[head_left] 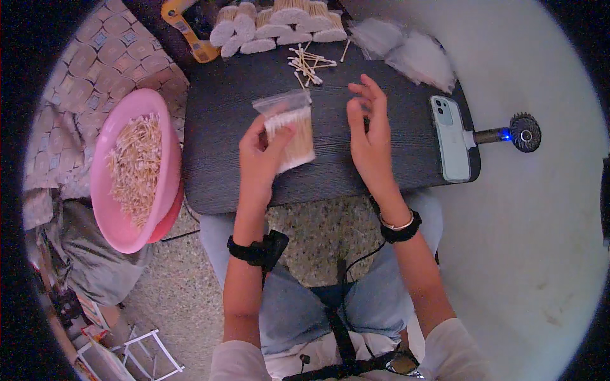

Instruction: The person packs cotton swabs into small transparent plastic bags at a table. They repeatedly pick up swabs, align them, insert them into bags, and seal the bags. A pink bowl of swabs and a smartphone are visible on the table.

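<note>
My left hand (265,148) grips a clear zip bag (300,135) filled with cotton swabs, thumb across its front. The bag's upper flap stands above the swabs; whether its zip is sealed cannot be made out. To the right, my right hand (371,119) hovers over the dark table with fingers apart and nothing in it. A small loose pile of cotton swabs (309,64) lies beyond the bag. At the far edge, several packed bundles of cotton swabs (286,24) are stacked with their white tips facing me.
Left of the dark wood-grain table (219,157) stands a pink basin (167,143) of loose swabs. Clear plastic bags (419,59) lie at the far right corner. A phone (450,138) and a small fan (524,133) sit at the right edge. A yellow stand (190,35) is at the far left.
</note>
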`<action>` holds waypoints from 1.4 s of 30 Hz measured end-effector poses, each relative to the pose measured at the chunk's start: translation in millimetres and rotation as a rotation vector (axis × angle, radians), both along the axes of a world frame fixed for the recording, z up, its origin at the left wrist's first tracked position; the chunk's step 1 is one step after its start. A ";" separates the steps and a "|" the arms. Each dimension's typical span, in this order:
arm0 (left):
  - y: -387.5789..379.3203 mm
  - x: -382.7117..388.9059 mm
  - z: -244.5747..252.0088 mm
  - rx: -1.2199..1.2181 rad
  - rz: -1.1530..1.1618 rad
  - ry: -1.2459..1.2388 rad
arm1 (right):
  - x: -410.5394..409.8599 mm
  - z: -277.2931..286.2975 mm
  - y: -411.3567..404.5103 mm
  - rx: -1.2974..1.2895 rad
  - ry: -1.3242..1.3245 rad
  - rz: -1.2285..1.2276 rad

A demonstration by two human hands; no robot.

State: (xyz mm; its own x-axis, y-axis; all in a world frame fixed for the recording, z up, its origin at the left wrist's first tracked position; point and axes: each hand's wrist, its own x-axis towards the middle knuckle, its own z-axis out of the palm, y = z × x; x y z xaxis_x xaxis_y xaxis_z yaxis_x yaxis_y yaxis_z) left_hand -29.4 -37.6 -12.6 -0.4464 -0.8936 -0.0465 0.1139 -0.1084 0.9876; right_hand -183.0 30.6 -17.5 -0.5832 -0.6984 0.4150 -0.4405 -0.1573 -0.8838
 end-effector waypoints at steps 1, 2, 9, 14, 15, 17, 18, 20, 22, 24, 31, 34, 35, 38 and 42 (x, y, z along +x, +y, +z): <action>-2.8 2.9 1.9 -0.040 0.036 -0.016 | 0.2 -0.8 -0.5 0.021 0.076 0.011; -5.1 5.1 3.9 -0.080 0.071 -0.032 | 0.4 -1.9 -0.5 0.041 0.151 0.020; -13.9 2.6 -14.1 -0.167 0.113 -0.056 | 8.3 30.7 24.9 0.262 0.632 -0.059; -16.0 11.9 -12.4 -0.219 0.143 -0.190 | 19.0 55.2 24.6 0.497 0.730 -0.022; -16.8 14.9 -12.3 -0.249 0.150 -0.285 | 17.7 55.9 15.0 0.510 0.755 -0.042; -19.1 15.2 -17.1 -0.244 0.166 -0.231 | 8.6 59.2 -21.7 0.534 0.804 -0.087; -19.9 13.1 -18.3 -0.241 0.172 -0.204 | -0.6 53.8 -39.3 0.565 0.850 -0.092; -18.9 5.8 -19.3 -0.283 0.174 -0.233 | -18.7 39.0 -67.7 0.654 0.886 -0.090; -18.7 3.5 -20.2 -0.299 0.179 -0.242 | -25.2 30.9 -91.3 0.749 0.858 -0.057; -18.0 3.4 -20.1 -0.285 0.181 -0.224 | -26.6 27.2 -106.3 0.767 0.873 -0.034; -19.6 8.6 -17.8 -0.314 0.197 -0.304 | -22.5 22.0 -114.9 0.775 0.864 0.021; -18.4 7.3 -13.8 -0.309 0.197 -0.305 | -32.5 17.6 -104.8 0.760 0.846 0.055; -20.0 7.3 -13.8 -0.316 0.192 -0.295 | -36.5 16.3 -100.7 0.776 0.871 0.072; -29.1 12.0 -15.0 -0.562 0.253 -0.356 | -37.2 21.4 -78.8 0.769 0.945 0.125; -40.6 17.1 -15.4 -0.568 0.277 -0.451 | -28.4 26.4 -42.3 0.746 1.007 0.163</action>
